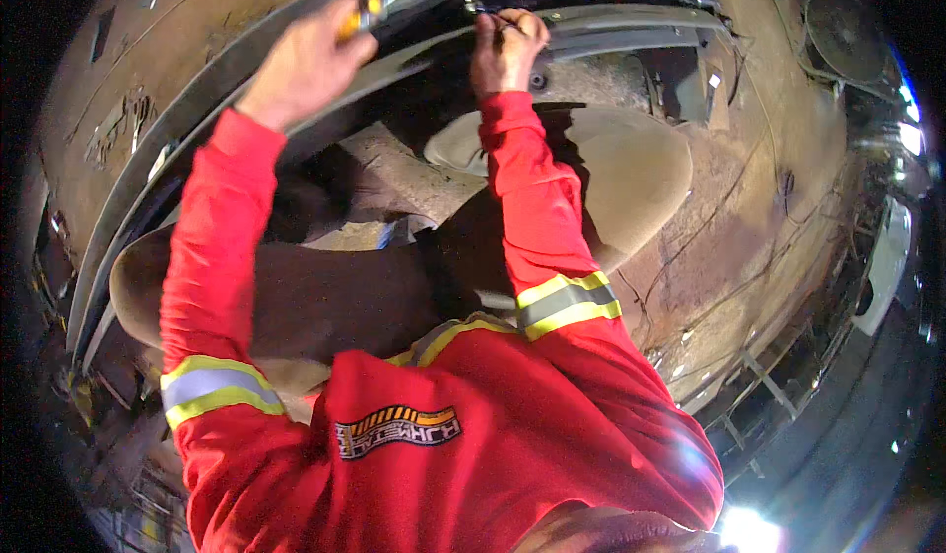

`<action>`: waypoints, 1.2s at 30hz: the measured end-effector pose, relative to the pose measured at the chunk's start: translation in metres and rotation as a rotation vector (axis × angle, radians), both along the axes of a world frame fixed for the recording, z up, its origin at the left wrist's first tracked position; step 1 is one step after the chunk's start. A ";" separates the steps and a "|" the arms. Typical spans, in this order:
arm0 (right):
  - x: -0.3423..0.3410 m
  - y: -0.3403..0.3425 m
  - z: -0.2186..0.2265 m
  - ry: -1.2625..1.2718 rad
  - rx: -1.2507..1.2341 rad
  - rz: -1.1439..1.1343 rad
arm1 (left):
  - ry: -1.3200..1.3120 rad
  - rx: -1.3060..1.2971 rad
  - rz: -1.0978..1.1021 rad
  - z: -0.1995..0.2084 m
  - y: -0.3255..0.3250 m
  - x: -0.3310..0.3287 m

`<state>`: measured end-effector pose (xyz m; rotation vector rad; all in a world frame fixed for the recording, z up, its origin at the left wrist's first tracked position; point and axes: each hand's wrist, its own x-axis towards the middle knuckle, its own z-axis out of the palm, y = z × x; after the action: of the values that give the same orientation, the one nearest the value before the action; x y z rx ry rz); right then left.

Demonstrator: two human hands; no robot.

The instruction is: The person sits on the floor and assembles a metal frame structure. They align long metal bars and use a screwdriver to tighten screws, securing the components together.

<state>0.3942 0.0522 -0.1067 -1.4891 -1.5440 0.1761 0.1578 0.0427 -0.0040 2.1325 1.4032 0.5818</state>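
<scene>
My left hand (pixel 310 65) is wrapped round the yellow-and-black handle of a tool (pixel 363 16). A long bright metal shaft runs up and right from the handle; its far end is out of the picture, so its kind is unclear. My right hand (pixel 507 50) is closed at the dark channel of a long metal beam (pixel 616 16), fingers bent together. Whatever those fingers pinch is too small or hidden to make out. A small bolt-like piece (pixel 471 6) sits just left of these fingers. Both red sleeves reach forward over my bent legs.
Beyond the beam lies a brown, worn floor (pixel 227 11) with small scraps. A round fan-like grille (pixel 844 31) stands at the far right. Cables (pixel 764 257) trail over the floor on the right, near a pale metal plate (pixel 887 262). A bright lamp (pixel 749 531) glares at the lower right.
</scene>
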 end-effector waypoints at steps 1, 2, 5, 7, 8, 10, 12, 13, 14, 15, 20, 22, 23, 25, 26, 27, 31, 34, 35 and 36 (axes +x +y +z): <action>-0.004 0.006 0.014 -0.010 -0.024 -0.011 | 0.035 -0.048 0.089 0.011 -0.017 -0.002; -0.005 0.006 0.017 -0.034 -0.040 -0.021 | 0.057 -0.088 0.179 0.010 -0.033 0.003; -0.004 0.007 0.018 -0.007 -0.039 -0.014 | 0.177 0.039 0.156 -0.004 -0.039 0.008; -0.001 0.007 0.019 -0.042 -0.084 -0.024 | 0.196 0.031 0.158 -0.009 -0.034 0.016; 0.000 0.006 0.022 -0.104 -0.110 -0.022 | 0.203 0.001 0.152 -0.011 -0.034 0.018; 0.002 0.005 0.021 -0.115 -0.131 -0.026 | 0.214 -0.029 0.148 -0.013 -0.032 0.020; 0.000 0.004 0.022 -0.064 -0.134 -0.039 | 0.207 -0.022 0.135 -0.014 -0.030 0.017; -0.001 0.003 0.023 -0.064 -0.144 -0.045 | 0.195 -0.014 0.136 -0.016 -0.030 0.016; -0.001 0.003 0.025 -0.063 -0.153 -0.052 | 0.184 -0.006 0.136 -0.019 -0.030 0.016; -0.001 0.003 0.026 -0.057 -0.162 -0.062 | 0.177 0.004 0.133 -0.020 -0.030 0.016; 0.003 0.006 0.018 -0.077 -0.146 -0.043 | 0.197 -0.017 0.136 -0.021 -0.028 0.015; 0.001 0.006 0.019 -0.057 -0.135 -0.037 | 0.204 0.002 0.131 -0.022 -0.028 0.016; 0.000 0.006 0.019 -0.033 -0.128 -0.030 | 0.213 -0.011 0.130 -0.021 -0.027 0.016; -0.001 0.007 0.020 -0.032 -0.099 -0.020 | 0.210 -0.025 0.126 -0.018 -0.025 0.017; 0.000 0.007 0.019 -0.054 -0.082 -0.015 | 0.198 -0.031 0.124 -0.020 -0.026 0.017; 0.001 0.006 0.018 -0.076 -0.064 -0.012 | 0.187 -0.036 0.121 -0.020 -0.026 0.017; 0.000 0.007 0.018 -0.041 -0.090 -0.018 | 0.105 -0.116 0.133 -0.009 -0.025 0.019; 0.001 0.005 0.020 -0.046 -0.109 0.002 | 0.020 -0.061 0.119 -0.007 -0.024 0.019; 0.001 0.004 0.020 -0.063 -0.103 0.016 | 0.010 -0.065 0.146 -0.004 -0.025 0.022; 0.001 0.002 0.022 -0.098 -0.099 0.036 | 0.005 -0.028 0.150 0.001 -0.024 0.022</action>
<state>0.3957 0.0546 -0.0844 -1.5674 -1.6620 0.2060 0.1799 0.0185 -0.0029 2.0199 1.5743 0.6103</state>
